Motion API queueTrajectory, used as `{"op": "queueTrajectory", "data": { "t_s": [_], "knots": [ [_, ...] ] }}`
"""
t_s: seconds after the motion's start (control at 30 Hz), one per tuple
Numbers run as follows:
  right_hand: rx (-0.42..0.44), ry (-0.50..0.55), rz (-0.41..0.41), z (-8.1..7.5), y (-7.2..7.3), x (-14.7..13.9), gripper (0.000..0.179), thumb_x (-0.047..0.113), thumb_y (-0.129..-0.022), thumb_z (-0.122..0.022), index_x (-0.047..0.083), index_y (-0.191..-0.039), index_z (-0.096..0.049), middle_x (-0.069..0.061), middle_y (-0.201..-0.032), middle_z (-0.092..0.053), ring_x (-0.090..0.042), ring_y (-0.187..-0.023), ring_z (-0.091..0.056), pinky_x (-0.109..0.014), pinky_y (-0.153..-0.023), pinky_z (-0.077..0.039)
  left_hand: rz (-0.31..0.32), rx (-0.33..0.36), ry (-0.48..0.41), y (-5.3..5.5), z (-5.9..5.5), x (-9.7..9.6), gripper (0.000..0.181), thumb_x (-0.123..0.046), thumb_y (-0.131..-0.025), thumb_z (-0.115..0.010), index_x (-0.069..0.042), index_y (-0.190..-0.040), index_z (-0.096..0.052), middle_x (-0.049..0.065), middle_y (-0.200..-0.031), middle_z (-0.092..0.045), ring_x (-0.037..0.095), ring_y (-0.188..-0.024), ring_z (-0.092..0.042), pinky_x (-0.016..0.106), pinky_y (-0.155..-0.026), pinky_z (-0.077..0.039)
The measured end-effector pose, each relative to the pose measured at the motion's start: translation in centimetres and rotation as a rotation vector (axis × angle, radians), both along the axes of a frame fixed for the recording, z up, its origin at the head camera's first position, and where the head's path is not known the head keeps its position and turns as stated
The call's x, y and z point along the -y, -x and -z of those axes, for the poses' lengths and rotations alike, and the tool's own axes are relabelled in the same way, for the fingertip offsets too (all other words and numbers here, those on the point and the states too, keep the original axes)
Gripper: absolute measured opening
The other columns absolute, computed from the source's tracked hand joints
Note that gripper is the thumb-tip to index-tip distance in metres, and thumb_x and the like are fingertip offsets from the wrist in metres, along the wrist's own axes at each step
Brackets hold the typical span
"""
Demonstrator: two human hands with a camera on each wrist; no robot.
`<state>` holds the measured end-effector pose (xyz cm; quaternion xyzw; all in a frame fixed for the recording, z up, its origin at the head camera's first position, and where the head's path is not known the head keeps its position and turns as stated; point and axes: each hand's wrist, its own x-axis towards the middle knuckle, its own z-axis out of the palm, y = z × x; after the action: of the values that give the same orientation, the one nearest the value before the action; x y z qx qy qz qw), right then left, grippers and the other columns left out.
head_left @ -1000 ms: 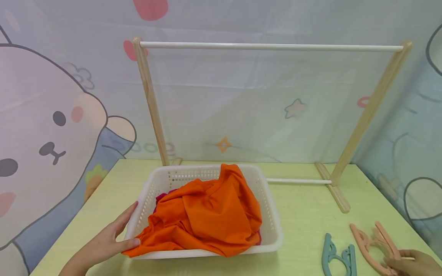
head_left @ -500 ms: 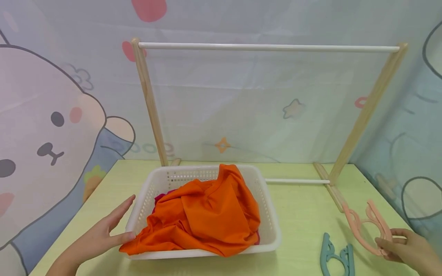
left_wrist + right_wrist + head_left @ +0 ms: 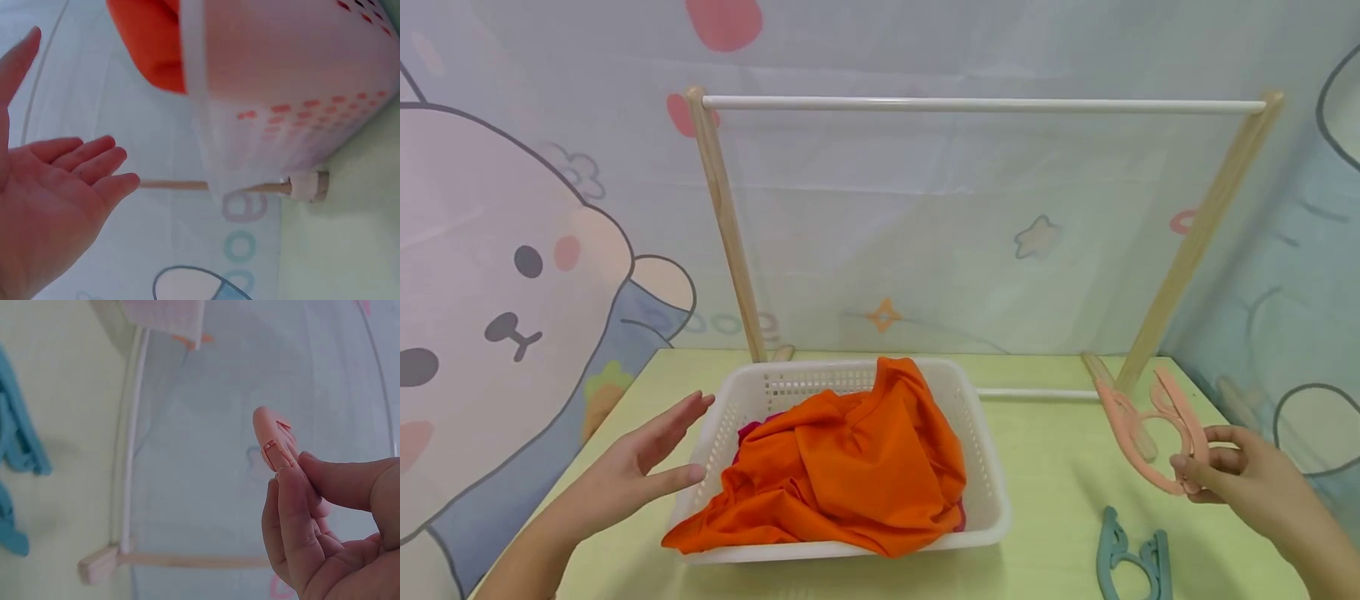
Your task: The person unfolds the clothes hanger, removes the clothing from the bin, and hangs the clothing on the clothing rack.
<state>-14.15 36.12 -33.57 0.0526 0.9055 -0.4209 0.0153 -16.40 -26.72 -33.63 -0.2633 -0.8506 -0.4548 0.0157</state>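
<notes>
My right hand (image 3: 1247, 475) pinches a pink folding clothes hanger (image 3: 1150, 433) between thumb and fingers, raised above the table at the right. In the right wrist view the folded hanger (image 3: 270, 434) points away from the fingertips. My left hand (image 3: 625, 475) hovers with fingers spread at the left side of a white plastic basket (image 3: 992, 467), holding nothing; the left wrist view shows its open palm (image 3: 56, 200) beside the basket wall. An orange garment (image 3: 850, 467) lies bunched in the basket, one corner draped over the front left rim. A magenta cloth peeks out beneath it.
A teal folding hanger (image 3: 1131, 554) lies on the table below my right hand. Behind the basket stands a wooden rack (image 3: 1202, 233) with a white top rail (image 3: 985, 105) and a low white bar (image 3: 1037, 394). A printed curtain hangs behind.
My right hand has lifted the pink hanger off the table and carried it up and leftward. My left hand has let go of the basket edge and garment corner and risen slightly.
</notes>
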Motion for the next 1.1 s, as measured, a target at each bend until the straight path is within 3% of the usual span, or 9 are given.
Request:
{"op": "queueTrajectory", "data": {
  "t_s": [0.1,0.17,0.23,0.43,0.63,0.7,0.93,1.1],
  "knots": [
    [-0.054,0.011,-0.029,-1.0,0.0,1.4,0.060,0.024,-0.097,-0.060,-0.015,-0.131,-0.030,0.001,-0.085,-0.070,-0.008,-0.073,-0.067,-0.026,-0.069,-0.058,-0.038,0.033,-0.037,-0.2,-1.0,-1.0,0.080,-0.010,-0.089,-0.068,-0.005,-0.153,-0.021,0.022,-0.151,-0.034,0.005,-0.138,-0.036,0.007,-0.094,-0.037],
    [-0.091,0.020,-0.043,-1.5,0.0,2.3,0.055,0.020,-0.097,-0.060,-0.014,-0.130,-0.032,0.003,-0.083,-0.069,-0.008,-0.071,-0.066,-0.026,-0.068,-0.058,-0.065,0.054,-0.046,-0.3,-1.5,-1.6,0.079,-0.012,-0.090,-0.068,-0.006,-0.153,-0.022,0.019,-0.151,-0.036,0.024,-0.138,-0.037,0.008,-0.093,-0.040],
    [-0.127,0.026,-0.064,-2.0,0.0,3.3,0.051,0.017,-0.097,-0.060,-0.014,-0.128,-0.034,0.003,-0.080,-0.069,-0.008,-0.070,-0.066,-0.025,-0.066,-0.058,-0.078,0.062,-0.054,-0.5,-1.9,-2.2,0.078,-0.012,-0.090,-0.068,-0.007,-0.153,-0.023,0.018,-0.150,-0.039,0.035,-0.135,-0.038,0.010,-0.093,-0.042],
    [-0.194,0.051,-0.127,-3.0,0.0,5.8,0.045,0.014,-0.095,-0.061,-0.010,-0.125,-0.036,0.003,-0.080,-0.068,-0.011,-0.070,-0.066,-0.025,-0.066,-0.058,-0.039,0.061,-0.129,-1.0,-2.8,-4.0,0.073,-0.008,-0.089,-0.068,-0.009,-0.151,-0.030,0.015,-0.146,-0.045,0.034,-0.131,-0.043,0.014,-0.093,-0.045],
    [-0.192,0.099,-0.156,-3.9,0.1,8.2,0.045,0.017,-0.094,-0.064,-0.006,-0.124,-0.039,0.002,-0.084,-0.070,-0.014,-0.072,-0.067,-0.027,-0.068,-0.058,-0.067,0.109,-0.227,-1.2,-3.5,-6.0,0.065,-0.012,-0.090,-0.068,-0.009,-0.147,-0.038,0.011,-0.140,-0.052,0.002,-0.120,-0.054,0.021,-0.089,-0.051],
    [-0.198,0.119,-0.169,-4.2,0.1,9.0,0.044,0.016,-0.094,-0.065,-0.006,-0.123,-0.040,0.001,-0.084,-0.070,-0.015,-0.072,-0.066,-0.028,-0.068,-0.058,-0.076,0.117,-0.256,-1.3,-3.6,-6.6,0.062,-0.012,-0.090,-0.068,-0.008,-0.146,-0.040,0.013,-0.138,-0.054,-0.003,-0.116,-0.055,0.020,-0.089,-0.051],
    [-0.225,0.202,-0.214,-4.9,-0.1,11.7,0.041,0.012,-0.092,-0.066,-0.005,-0.121,-0.041,-0.003,-0.084,-0.069,-0.014,-0.070,-0.065,-0.029,-0.067,-0.058,-0.086,0.140,-0.338,-1.2,-3.9,-9.1,0.058,-0.010,-0.088,-0.070,-0.003,-0.140,-0.045,0.015,-0.128,-0.059,0.006,-0.111,-0.061,0.019,-0.091,-0.050],
    [-0.234,0.273,-0.261,-5.0,-0.1,13.7,0.039,0.008,-0.091,-0.066,-0.005,-0.120,-0.041,-0.007,-0.085,-0.068,-0.015,-0.070,-0.065,-0.030,-0.067,-0.059,-0.074,0.212,-0.366,-1.4,-4.3,-10.8,0.058,-0.013,-0.088,-0.071,-0.003,-0.139,-0.047,0.017,-0.126,-0.059,0.016,-0.110,-0.063,0.023,-0.091,-0.051]
  ]
}}
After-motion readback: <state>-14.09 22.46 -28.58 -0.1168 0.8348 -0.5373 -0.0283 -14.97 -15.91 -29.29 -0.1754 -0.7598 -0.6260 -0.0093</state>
